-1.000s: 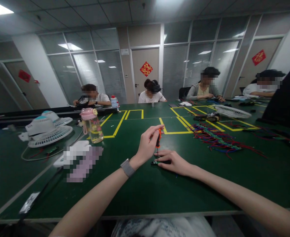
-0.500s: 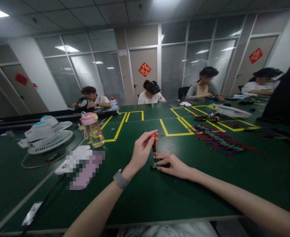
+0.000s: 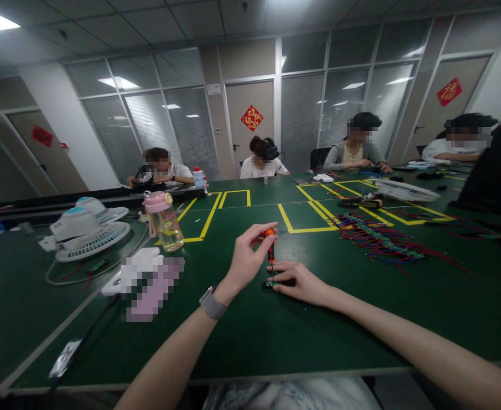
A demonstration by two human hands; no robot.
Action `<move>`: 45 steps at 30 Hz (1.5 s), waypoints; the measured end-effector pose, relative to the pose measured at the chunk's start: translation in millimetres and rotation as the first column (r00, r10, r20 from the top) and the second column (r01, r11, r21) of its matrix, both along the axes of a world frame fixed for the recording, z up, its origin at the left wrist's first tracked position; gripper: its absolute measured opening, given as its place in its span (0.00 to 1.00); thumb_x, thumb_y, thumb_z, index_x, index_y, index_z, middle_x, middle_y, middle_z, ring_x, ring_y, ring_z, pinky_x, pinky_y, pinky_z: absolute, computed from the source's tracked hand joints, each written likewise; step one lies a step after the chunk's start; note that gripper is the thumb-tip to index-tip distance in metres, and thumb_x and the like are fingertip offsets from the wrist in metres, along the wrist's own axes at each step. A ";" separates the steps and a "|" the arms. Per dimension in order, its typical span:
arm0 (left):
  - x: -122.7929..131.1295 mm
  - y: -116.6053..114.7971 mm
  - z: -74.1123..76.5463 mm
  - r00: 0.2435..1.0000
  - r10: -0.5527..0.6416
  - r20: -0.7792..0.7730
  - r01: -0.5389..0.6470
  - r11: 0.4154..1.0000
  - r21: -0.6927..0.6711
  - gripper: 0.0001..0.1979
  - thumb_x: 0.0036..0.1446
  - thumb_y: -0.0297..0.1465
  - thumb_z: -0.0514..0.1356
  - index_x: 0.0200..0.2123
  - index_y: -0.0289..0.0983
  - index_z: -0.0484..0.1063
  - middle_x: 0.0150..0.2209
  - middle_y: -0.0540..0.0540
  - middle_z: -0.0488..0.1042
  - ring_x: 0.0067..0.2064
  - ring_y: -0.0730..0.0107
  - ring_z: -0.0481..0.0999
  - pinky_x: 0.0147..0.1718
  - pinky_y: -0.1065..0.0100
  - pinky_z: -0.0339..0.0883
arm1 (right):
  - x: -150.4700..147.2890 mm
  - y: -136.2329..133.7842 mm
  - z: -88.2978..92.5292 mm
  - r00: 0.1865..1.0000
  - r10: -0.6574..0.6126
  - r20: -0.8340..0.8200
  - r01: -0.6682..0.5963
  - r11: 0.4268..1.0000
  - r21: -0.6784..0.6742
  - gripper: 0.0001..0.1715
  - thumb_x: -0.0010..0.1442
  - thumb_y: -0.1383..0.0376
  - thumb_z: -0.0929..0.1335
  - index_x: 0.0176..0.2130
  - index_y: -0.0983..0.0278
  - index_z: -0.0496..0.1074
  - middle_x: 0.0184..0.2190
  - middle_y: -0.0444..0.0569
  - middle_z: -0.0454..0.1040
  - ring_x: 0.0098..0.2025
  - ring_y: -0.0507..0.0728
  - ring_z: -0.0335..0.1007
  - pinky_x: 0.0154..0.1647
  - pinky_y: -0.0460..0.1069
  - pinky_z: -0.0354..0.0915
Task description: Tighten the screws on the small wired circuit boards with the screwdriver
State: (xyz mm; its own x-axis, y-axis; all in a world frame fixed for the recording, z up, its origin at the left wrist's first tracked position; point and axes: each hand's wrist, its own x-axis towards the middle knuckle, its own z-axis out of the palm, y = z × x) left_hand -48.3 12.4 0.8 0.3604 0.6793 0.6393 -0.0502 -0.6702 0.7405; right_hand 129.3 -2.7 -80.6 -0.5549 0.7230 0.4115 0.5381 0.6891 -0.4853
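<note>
My left hand grips the handle of an orange and black screwdriver, which stands nearly upright. Its tip rests on a small green circuit board with dark parts at its ends, lying on the green table. Against that board my right hand presses with its fingertips, the fingers close around the near end of the blade. Part of the board is hidden under the right fingers.
A pink-lidded bottle and white fans stand at the left, near a white device and a pink phone-like thing. Wired green boards lie in a row at the right. Several people sit across the table.
The view has shifted slightly. The left fingers have changed their position a little around the top of the screwdriver handle. My right hand stays at the board.
</note>
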 end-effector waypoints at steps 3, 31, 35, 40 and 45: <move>-1.0 1.2 -0.2 0.996 0.084 -0.023 -0.082 0.994 0.075 0.12 0.57 0.33 0.59 0.44 0.40 0.75 0.41 0.44 0.70 0.42 0.69 0.72 0.39 0.70 0.70 | 1.1 -0.3 -0.9 1.000 0.003 -0.001 -0.003 1.000 -0.003 0.16 0.58 0.60 0.68 0.47 0.57 0.76 0.52 0.52 0.73 0.56 0.61 0.66 0.58 0.59 0.60; 10.6 -9.0 2.3 0.997 0.070 -0.014 -0.068 0.991 0.119 0.10 0.57 0.33 0.59 0.41 0.38 0.75 0.41 0.45 0.70 0.40 0.71 0.72 0.37 0.72 0.69 | 5.1 0.9 -0.6 1.000 0.012 -0.009 -0.012 0.999 -0.038 0.17 0.58 0.59 0.68 0.46 0.60 0.76 0.52 0.53 0.73 0.54 0.61 0.68 0.57 0.57 0.62; 10.9 -9.0 0.8 1.000 -0.015 0.026 0.014 0.998 0.054 0.14 0.63 0.33 0.52 0.47 0.38 0.72 0.45 0.43 0.71 0.41 0.70 0.74 0.39 0.70 0.70 | 4.9 1.3 -0.3 1.000 0.010 -0.007 -0.011 1.000 -0.027 0.17 0.58 0.59 0.68 0.46 0.61 0.77 0.52 0.54 0.73 0.54 0.61 0.68 0.57 0.56 0.62; 7.3 -2.1 -1.7 0.993 0.108 0.047 -0.112 0.990 0.085 0.11 0.57 0.35 0.59 0.40 0.36 0.75 0.38 0.45 0.71 0.36 0.73 0.73 0.34 0.73 0.69 | 5.1 1.8 -1.0 1.000 0.003 -0.015 -0.003 1.000 -0.025 0.17 0.57 0.59 0.68 0.45 0.61 0.77 0.51 0.54 0.73 0.54 0.61 0.68 0.57 0.56 0.62; 6.1 2.3 1.0 0.995 0.096 0.040 -0.100 0.990 0.099 0.14 0.62 0.34 0.52 0.45 0.38 0.74 0.45 0.44 0.70 0.42 0.71 0.73 0.40 0.71 0.68 | 4.6 2.2 -2.0 1.000 0.003 -0.028 -0.004 1.000 -0.027 0.16 0.57 0.59 0.69 0.45 0.61 0.77 0.51 0.54 0.73 0.53 0.61 0.69 0.56 0.56 0.63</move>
